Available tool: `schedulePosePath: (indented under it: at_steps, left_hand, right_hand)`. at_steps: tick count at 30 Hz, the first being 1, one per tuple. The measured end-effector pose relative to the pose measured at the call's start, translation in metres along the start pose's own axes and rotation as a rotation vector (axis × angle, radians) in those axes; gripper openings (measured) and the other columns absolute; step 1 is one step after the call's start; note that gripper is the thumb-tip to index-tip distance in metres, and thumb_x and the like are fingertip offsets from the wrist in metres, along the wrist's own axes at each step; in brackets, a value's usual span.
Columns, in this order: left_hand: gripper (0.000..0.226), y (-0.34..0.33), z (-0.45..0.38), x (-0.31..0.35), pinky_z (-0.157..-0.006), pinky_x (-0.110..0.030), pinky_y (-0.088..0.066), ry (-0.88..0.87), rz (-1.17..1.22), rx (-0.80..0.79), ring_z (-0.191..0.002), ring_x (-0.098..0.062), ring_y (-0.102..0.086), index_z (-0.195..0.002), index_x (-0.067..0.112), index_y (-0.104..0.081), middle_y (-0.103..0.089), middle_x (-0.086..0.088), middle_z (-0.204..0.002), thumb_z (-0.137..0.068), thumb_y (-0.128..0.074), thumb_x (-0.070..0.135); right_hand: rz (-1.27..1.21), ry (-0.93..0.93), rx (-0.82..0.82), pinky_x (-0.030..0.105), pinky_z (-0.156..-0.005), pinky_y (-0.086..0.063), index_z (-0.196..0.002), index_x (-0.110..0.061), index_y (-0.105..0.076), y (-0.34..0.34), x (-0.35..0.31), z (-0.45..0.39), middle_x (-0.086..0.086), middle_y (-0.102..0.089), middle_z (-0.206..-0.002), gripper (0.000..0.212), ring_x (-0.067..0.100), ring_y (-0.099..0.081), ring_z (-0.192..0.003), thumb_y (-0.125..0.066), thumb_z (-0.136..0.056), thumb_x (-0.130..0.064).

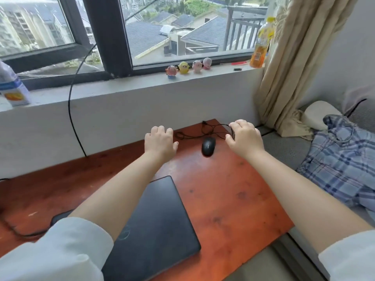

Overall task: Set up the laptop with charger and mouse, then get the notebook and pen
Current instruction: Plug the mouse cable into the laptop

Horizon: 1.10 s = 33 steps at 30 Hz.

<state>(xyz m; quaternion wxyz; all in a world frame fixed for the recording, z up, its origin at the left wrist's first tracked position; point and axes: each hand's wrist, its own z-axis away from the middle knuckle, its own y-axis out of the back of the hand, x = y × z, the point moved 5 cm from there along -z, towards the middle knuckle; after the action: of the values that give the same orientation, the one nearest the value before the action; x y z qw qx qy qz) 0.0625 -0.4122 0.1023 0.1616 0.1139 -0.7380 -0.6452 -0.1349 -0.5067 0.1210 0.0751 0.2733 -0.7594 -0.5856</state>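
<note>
A closed black laptop point(160, 226) lies flat on the reddish wooden desk point(233, 199), partly under my left forearm. A black wired mouse point(208, 146) sits near the desk's far edge, its thin cable point(194, 133) looped behind it. My left hand point(161, 141) hovers left of the mouse, fingers curled down with nothing in them. My right hand point(244, 138) is right of the mouse and pinches a part of the mouse cable between thumb and fingers. A black lead point(12, 226) runs off the desk's left side. No notebook or pen is in view.
A white wall and window sill point(142, 86) stand just behind the desk, with small toy figures point(188, 68), an orange drink bottle point(261, 45) and a carton point(14, 88). A black cable point(70, 110) hangs down the wall. A curtain point(294, 67) and plaid cloth point(341, 159) lie to the right.
</note>
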Motion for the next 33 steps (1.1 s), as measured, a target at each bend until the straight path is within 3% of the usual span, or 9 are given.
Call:
schedulePosePath:
  at_steps: [9,17,22,29,33]
  left_hand:
    - [0.041,-0.038,-0.111,0.034,-0.095,-0.042,-0.039,0.05,0.003,-0.077,-0.122,-0.032,-0.038,-0.12,0.006,-0.044,-0.046,-0.016,-0.13,-0.091,-0.046,0.035]
    - [0.044,-0.113,-0.166,0.032,-0.094,-0.04,-0.04,0.281,-0.055,-0.195,-0.121,-0.03,-0.04,-0.124,0.008,-0.041,-0.047,-0.013,-0.127,-0.091,-0.044,0.037]
    - [0.045,-0.167,-0.17,0.034,-0.095,-0.041,-0.039,0.402,-0.014,-0.295,-0.123,-0.03,-0.038,-0.125,0.008,-0.041,-0.045,-0.014,-0.131,-0.091,-0.045,0.037]
    - [0.065,-0.242,-0.135,0.04,-0.118,-0.039,-0.011,0.484,0.133,-0.388,-0.144,-0.027,-0.004,-0.144,0.011,-0.014,-0.008,-0.014,-0.156,-0.093,-0.038,0.044]
    - [0.066,-0.258,-0.124,0.039,-0.119,-0.038,-0.003,0.49,0.149,-0.363,-0.144,-0.025,0.004,-0.145,0.012,-0.006,0.001,-0.012,-0.157,-0.094,-0.032,0.045]
  right_hand:
    - [-0.03,0.049,-0.143,0.04,-0.097,-0.037,-0.12,-0.007,-0.052,-0.064,0.029,-0.119,0.013,-0.052,-0.13,0.036,0.031,-0.045,-0.118,-0.052,-0.089,-0.024]
    - [-0.002,0.217,-0.336,0.042,-0.093,-0.042,-0.119,-0.005,-0.052,-0.177,0.045,-0.219,0.017,-0.055,-0.123,0.036,0.035,-0.048,-0.115,-0.049,-0.089,-0.024]
    - [-0.005,0.176,-0.46,0.044,-0.094,-0.042,-0.12,-0.001,-0.05,-0.241,0.057,-0.263,0.024,-0.054,-0.124,0.038,0.04,-0.047,-0.115,-0.05,-0.088,-0.022]
    - [0.131,0.084,-0.615,0.041,-0.1,-0.035,-0.112,-0.003,-0.056,-0.303,0.068,-0.285,0.018,-0.059,-0.122,0.028,0.035,-0.052,-0.114,-0.046,-0.092,-0.02]
    - [0.043,0.263,-0.595,0.042,-0.089,-0.044,-0.11,0.001,-0.056,-0.306,0.07,-0.273,0.023,-0.056,-0.119,0.027,0.039,-0.053,-0.11,-0.044,-0.094,-0.017]
